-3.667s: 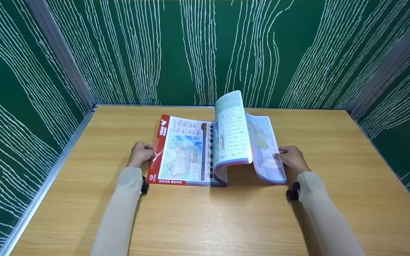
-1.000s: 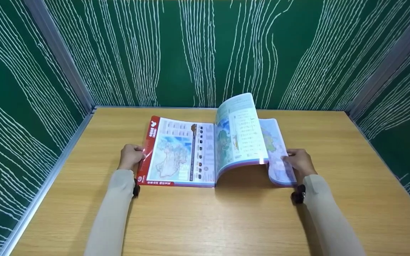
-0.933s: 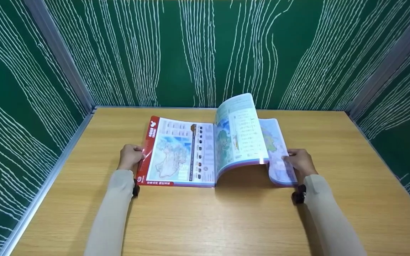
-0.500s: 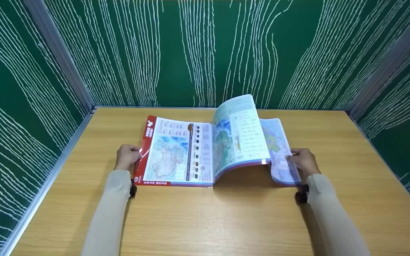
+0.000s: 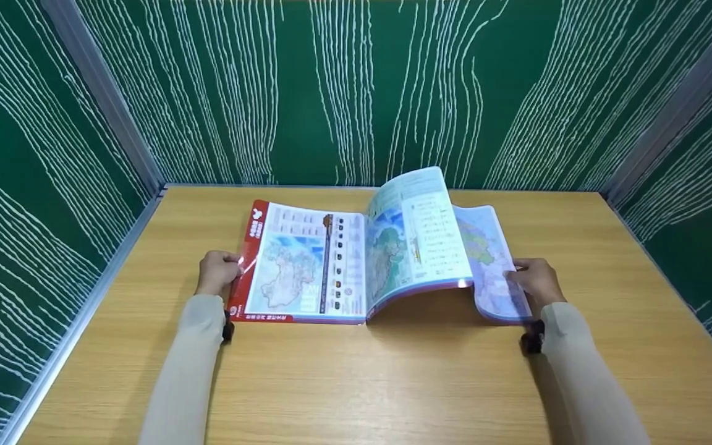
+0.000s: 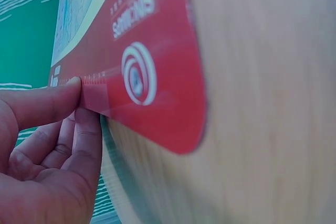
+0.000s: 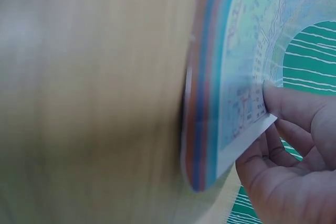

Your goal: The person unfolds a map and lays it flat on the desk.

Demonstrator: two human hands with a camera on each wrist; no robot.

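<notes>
A glossy, red-bordered map (image 5: pixel 291 272) lies spread open on the table in the head view. Its middle leaf (image 5: pixel 433 241) arches up and over to the right, hiding part of the purple right-hand panel (image 5: pixel 501 290). At the left, my left hand (image 5: pixel 217 272) pinches the red edge between thumb and fingers; the left wrist view shows the thumb (image 6: pixel 50 103) on top of the red border (image 6: pixel 173 82). My right hand (image 5: pixel 536 281) pinches the outer edge of the right panel. Up close in the right wrist view, that panel's corner (image 7: pixel 210 145) curves, with coloured bands along its edge.
The wooden table (image 5: pixel 356 383) extends around the map on all sides. Green walls (image 5: pixel 300 93) with white wavy lines enclose it at the back and both sides, with grey posts (image 5: pixel 105 93) at the corners.
Both hands have moved apart, left hand leftward and right hand rightward, spreading the map wider. The raised middle leaf has leaned lower to the right. Both hands keep their pinch.
</notes>
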